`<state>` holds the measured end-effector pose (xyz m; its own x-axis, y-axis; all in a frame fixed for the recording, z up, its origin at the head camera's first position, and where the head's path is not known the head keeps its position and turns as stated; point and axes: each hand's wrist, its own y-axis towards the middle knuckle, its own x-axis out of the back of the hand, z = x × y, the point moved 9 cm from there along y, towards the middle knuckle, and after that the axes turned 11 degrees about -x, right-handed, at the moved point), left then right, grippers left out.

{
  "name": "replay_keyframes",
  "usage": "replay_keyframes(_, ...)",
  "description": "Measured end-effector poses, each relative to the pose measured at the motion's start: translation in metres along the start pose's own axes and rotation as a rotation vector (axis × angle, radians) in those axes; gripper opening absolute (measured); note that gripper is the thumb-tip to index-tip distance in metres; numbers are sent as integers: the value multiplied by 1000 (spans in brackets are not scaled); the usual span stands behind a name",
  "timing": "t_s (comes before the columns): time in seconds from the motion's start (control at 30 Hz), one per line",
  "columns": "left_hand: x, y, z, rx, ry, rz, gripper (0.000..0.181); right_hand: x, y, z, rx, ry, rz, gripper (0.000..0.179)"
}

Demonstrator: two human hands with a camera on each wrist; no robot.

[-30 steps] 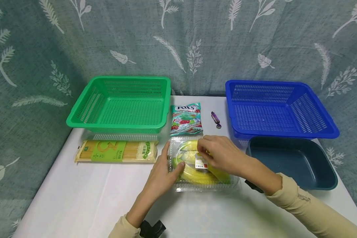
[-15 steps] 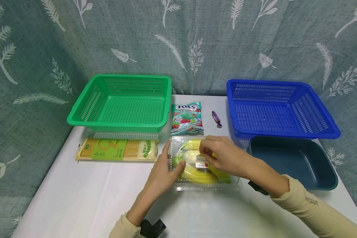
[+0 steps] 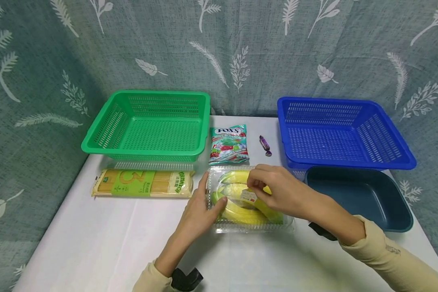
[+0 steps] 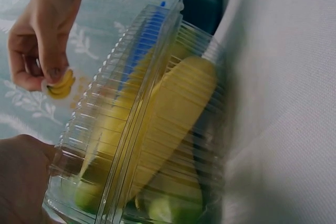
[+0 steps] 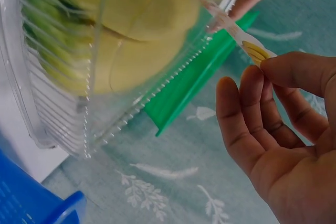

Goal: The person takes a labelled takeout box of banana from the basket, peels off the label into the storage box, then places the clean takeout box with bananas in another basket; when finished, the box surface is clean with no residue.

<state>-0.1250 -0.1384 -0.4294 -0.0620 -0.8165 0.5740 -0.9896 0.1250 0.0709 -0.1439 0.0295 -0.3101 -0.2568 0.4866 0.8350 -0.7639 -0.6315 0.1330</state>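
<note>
A clear plastic clamshell box (image 3: 237, 228) with yellow fruit (image 3: 241, 217), seemingly bananas, inside lies at the middle of the table. My left hand (image 3: 200, 211) holds the box's left end, thumb over the lid and fingers along the side. Over the lid, my right hand (image 3: 277, 190) pinches the edge of a sticker (image 3: 248, 196) between thumb and index finger. In the right wrist view the sticker (image 5: 239, 34), printed with bananas, stretches from the fingertips down to the lid, part of it lifted. The left wrist view shows the pinched banana print (image 4: 61, 86) beside the ribbed box wall (image 4: 131, 129).
Behind the box lie a Fox's candy bag (image 3: 228, 144) and a purple wrapped candy (image 3: 265, 145). A pasta pack (image 3: 143, 183) lies left, below a green basket (image 3: 146, 153). To the right stand a blue basket (image 3: 346, 162) and a dark teal tub (image 3: 357, 198).
My right hand has shifted slightly right, and the sticker in its fingers now tilts up, more of it raised from the lid. My left hand has stayed in place.
</note>
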Motion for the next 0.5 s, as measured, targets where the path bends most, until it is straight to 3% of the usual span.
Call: replay_keyframes(0.5, 0, 0, 1, 9, -3, 6, 91, 53, -18, -5, -20, -20, -94, 23)
